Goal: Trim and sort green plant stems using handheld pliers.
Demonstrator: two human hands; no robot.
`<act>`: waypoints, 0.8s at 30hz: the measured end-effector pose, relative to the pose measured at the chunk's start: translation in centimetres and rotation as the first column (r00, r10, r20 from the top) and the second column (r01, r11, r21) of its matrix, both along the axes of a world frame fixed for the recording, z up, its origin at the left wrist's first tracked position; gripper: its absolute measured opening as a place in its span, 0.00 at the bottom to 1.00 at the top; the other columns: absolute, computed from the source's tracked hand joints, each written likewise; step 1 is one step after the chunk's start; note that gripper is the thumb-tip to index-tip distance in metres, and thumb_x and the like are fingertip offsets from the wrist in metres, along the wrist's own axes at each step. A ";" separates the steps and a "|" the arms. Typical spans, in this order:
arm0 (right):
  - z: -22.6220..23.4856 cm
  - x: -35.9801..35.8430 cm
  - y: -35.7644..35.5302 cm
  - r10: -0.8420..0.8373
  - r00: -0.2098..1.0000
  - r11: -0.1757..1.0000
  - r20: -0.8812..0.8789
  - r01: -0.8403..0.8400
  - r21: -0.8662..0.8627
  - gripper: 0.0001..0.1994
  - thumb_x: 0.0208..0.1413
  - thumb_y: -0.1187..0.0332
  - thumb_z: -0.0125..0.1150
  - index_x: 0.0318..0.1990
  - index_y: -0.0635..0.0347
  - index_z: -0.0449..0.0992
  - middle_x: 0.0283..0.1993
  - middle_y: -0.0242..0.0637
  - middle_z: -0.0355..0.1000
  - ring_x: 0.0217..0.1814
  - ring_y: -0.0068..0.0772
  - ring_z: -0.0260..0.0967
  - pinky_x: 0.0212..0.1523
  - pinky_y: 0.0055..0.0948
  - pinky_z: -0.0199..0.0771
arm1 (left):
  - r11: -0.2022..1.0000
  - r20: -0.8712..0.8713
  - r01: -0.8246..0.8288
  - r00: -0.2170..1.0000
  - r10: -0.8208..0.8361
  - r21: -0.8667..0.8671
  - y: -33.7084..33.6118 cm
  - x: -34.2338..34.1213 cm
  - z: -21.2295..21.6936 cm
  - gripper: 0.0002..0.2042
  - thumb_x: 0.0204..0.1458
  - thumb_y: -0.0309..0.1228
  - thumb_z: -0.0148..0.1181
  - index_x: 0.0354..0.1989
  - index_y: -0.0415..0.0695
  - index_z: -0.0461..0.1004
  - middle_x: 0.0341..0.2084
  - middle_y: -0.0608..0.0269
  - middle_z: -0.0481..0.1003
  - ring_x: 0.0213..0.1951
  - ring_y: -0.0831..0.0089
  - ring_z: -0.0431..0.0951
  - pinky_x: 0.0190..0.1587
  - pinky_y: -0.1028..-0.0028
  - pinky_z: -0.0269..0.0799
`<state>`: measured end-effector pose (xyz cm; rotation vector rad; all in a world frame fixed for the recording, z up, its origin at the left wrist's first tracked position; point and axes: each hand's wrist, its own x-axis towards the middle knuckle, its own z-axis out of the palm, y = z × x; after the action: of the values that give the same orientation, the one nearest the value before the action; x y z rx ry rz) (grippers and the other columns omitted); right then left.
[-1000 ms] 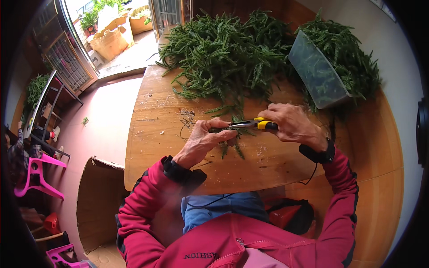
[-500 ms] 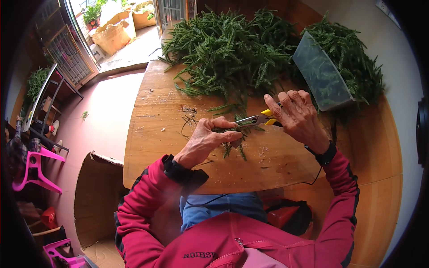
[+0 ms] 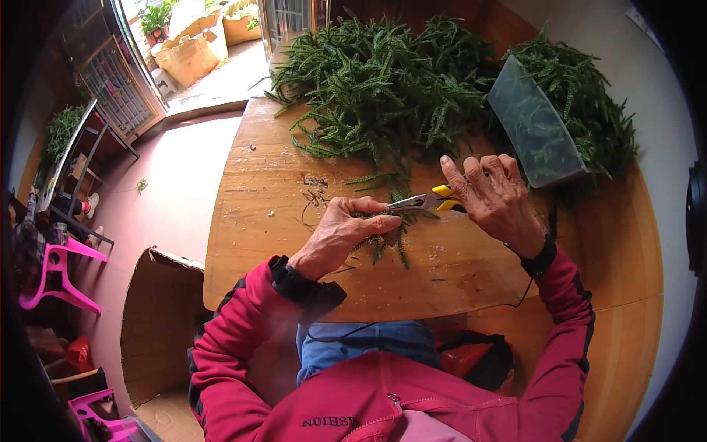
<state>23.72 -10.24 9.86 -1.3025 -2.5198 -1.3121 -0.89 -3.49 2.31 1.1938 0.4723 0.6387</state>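
Observation:
My left hand pinches a green artificial pine sprig between thumb and fingers, low over the wooden table. In my right hand is a pair of pliers with yellow-and-black handles. The metal jaws point left and reach the sprig at my left fingertips; exactly what lies between them is too small to tell. Just beyond my hands, a large heap of the same pine sprigs covers the table's far side.
A translucent plastic bin lies tipped at the far right against more greenery. Small dark scraps and pale crumbs dot the wooden table. An opened cardboard box stands at the table's left, with a pink stool farther left.
The whole view has shifted slightly. The pliers stay at the sprig near my left fingertips, and the fingers of my right hand have shifted a little on the handles.

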 end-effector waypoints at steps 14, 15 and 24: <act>-1.4 0.9 0.1 -0.028 0.916 0.943 -0.400 -0.109 -0.314 0.24 0.40 0.71 0.67 0.51 0.55 0.75 0.38 0.33 0.69 0.37 0.35 0.67 0.38 0.36 0.64 | 0.991 0.012 -0.130 0.991 0.130 0.021 -0.6 0.0 0.0 0.08 0.53 0.27 0.63 0.37 0.34 0.79 0.26 0.63 0.78 0.31 0.79 0.76 0.37 0.79 0.71; -1.4 1.0 0.1 -0.029 0.916 0.943 -0.400 -0.107 -0.314 0.24 0.40 0.71 0.67 0.51 0.55 0.75 0.38 0.33 0.69 0.37 0.35 0.67 0.38 0.36 0.64 | 0.988 0.026 -0.151 0.988 0.150 0.038 -0.6 0.0 0.0 0.08 0.53 0.27 0.63 0.37 0.34 0.79 0.26 0.63 0.78 0.31 0.79 0.76 0.38 0.79 0.71; -0.2 1.0 0.6 -0.060 0.932 0.953 -0.358 -0.054 -0.300 0.21 0.41 0.71 0.68 0.46 0.53 0.75 0.35 0.31 0.68 0.37 0.34 0.66 0.38 0.34 0.61 | 0.997 -0.023 -0.019 1.000 0.018 -0.070 0.2 -0.1 -0.4 0.09 0.52 0.26 0.64 0.37 0.33 0.78 0.25 0.63 0.78 0.31 0.79 0.76 0.37 0.79 0.71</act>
<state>24.70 -9.65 9.65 -1.4393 -2.5101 -0.6132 -0.98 -3.26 1.90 1.1323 0.5208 0.6207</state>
